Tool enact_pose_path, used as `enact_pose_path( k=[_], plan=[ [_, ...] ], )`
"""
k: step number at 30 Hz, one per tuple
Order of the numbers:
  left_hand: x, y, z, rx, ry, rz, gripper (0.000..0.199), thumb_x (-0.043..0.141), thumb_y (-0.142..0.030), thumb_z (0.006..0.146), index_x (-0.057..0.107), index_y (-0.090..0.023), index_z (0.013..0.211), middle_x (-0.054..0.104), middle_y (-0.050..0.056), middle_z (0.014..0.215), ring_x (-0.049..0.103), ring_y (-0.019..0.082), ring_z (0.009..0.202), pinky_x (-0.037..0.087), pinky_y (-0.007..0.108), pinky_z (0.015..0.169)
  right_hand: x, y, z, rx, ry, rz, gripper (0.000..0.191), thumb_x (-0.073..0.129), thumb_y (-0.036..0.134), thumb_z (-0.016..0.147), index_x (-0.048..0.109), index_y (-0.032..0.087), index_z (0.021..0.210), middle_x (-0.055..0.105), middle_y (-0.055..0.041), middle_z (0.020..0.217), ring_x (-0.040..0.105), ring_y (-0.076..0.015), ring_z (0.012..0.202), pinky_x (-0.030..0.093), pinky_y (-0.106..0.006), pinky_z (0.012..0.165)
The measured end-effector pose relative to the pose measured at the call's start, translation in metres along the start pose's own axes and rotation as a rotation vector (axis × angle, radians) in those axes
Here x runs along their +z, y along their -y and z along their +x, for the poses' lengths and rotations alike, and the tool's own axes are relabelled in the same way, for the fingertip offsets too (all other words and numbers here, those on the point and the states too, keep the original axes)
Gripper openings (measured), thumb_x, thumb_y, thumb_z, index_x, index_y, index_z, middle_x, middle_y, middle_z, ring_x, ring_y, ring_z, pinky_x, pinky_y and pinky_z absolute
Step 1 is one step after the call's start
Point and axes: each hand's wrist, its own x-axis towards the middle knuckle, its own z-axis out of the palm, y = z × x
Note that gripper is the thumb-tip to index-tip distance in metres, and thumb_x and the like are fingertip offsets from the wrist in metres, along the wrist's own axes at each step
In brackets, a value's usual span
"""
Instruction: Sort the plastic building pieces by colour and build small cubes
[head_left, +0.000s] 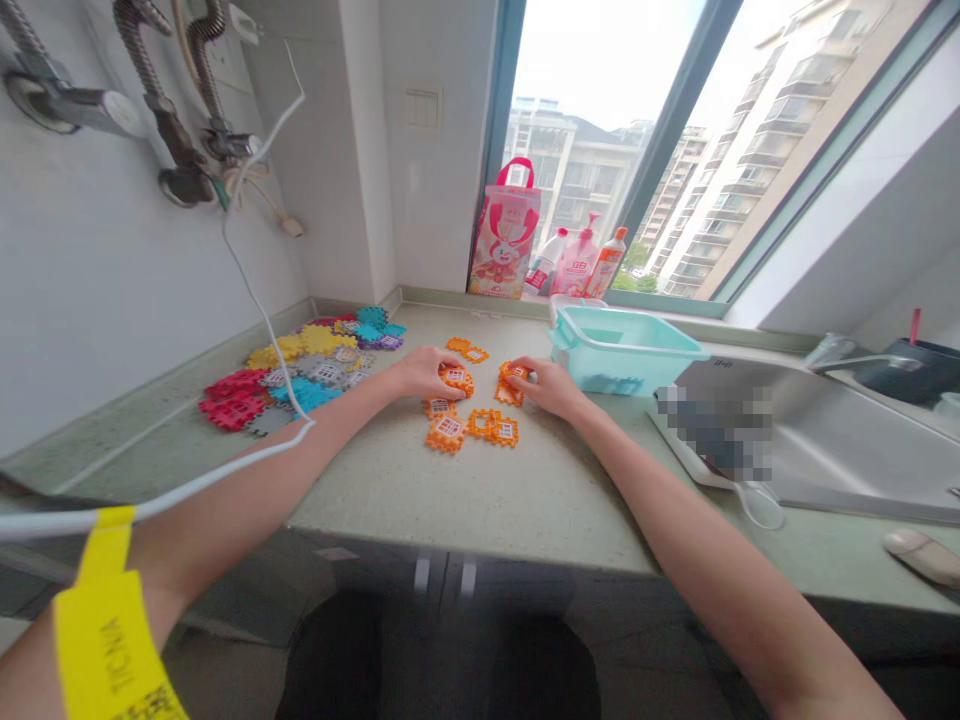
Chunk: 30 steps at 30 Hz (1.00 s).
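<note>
Orange interlocking building tiles with notched edges and white window inserts lie on the counter before me. My left hand is closed around one orange tile, tilted up from the surface. With my right hand I grip another orange tile by its right side. Close below the left hand lies an orange window tile. A joined-looking orange pair rests between and in front of the hands. Farther back is a flat orange piece.
Piles of red tiles, yellow tiles, grey and blue tiles sit at the left. A turquoise basin stands right, beside the steel sink. Bottles and a pink bag line the windowsill. A white cable crosses the left side.
</note>
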Motion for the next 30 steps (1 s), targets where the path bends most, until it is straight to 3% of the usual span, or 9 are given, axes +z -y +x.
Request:
enact_pose_path(
  k=[6,10,15,19,22,25,30],
  plan=[
    [-0.025,0.001,-0.005,-0.028,0.034,-0.002,0.063,0.08,-0.056,0.067,0.08,-0.02,0.119,0.079,0.002,0.104,0.066,0.021,0.085,0.047,0.028,0.074,0.002,-0.007,0.001,0.047,0.007,-0.021,0.023,0.068,0.038,0.095,0.076,0.024,0.112,0.078,-0.0072,0.101,0.07,-0.0237,0.092,0.051,-0.034,0.084],
    [-0.044,0.002,-0.011,-0.04,0.224,-0.025,0.06,0.079,-0.054,0.067,0.08,-0.025,0.12,0.079,0.0,0.103,0.067,0.021,0.087,0.047,0.026,0.073,0.002,-0.013,0.001,0.071,-0.002,-0.017,0.022,0.068,0.037,0.095,0.076,0.024,0.111,0.078,-0.0064,0.099,0.07,-0.0224,0.088,0.052,-0.033,0.08],
    [-0.049,-0.001,-0.015,-0.067,0.354,-0.027,0.079,0.088,-0.052,0.058,0.074,-0.029,0.131,0.072,0.005,0.133,0.066,0.027,0.113,0.049,0.027,0.09,0.0,-0.011,-0.001,0.085,-0.011,0.018,0.022,0.064,0.037,0.098,0.074,0.024,0.112,0.078,-0.0071,0.102,0.071,-0.0229,0.09,0.053,-0.034,0.083],
    [-0.049,0.001,-0.016,0.003,0.393,-0.035,0.086,0.091,-0.052,0.056,0.069,-0.034,0.137,0.065,0.004,0.144,0.062,0.028,0.123,0.048,0.028,0.1,-0.011,-0.002,-0.003,0.036,-0.024,0.044,0.02,0.063,0.034,0.098,0.072,0.025,0.114,0.077,-0.0082,0.112,0.072,-0.024,0.099,0.054,-0.038,0.09],
    [-0.047,0.005,-0.014,0.023,0.401,-0.004,0.075,0.086,-0.052,0.062,0.072,-0.034,0.133,0.067,0.002,0.14,0.063,0.028,0.121,0.047,0.028,0.1,-0.022,0.006,-0.006,-0.071,-0.008,0.042,0.018,0.068,0.028,0.094,0.072,0.024,0.111,0.077,-0.0077,0.115,0.071,-0.0239,0.104,0.053,-0.038,0.095],
    [-0.041,0.007,-0.012,-0.028,0.379,0.056,0.066,0.081,-0.048,0.068,0.073,-0.031,0.131,0.071,0.003,0.132,0.066,0.027,0.113,0.049,0.029,0.094,-0.027,0.013,-0.009,-0.126,0.063,0.067,0.015,0.071,0.028,0.091,0.074,0.025,0.106,0.078,-0.0055,0.107,0.071,-0.0218,0.097,0.053,-0.034,0.089],
    [-0.028,0.003,-0.012,0.024,0.247,0.103,0.06,0.076,-0.044,0.071,0.074,-0.027,0.128,0.071,0.006,0.129,0.065,0.027,0.114,0.048,0.029,0.097,-0.025,0.018,-0.011,-0.15,0.139,0.059,0.017,0.077,0.033,0.088,0.075,0.024,0.102,0.078,-0.0062,0.103,0.071,-0.0224,0.093,0.054,-0.034,0.084]
  ],
)
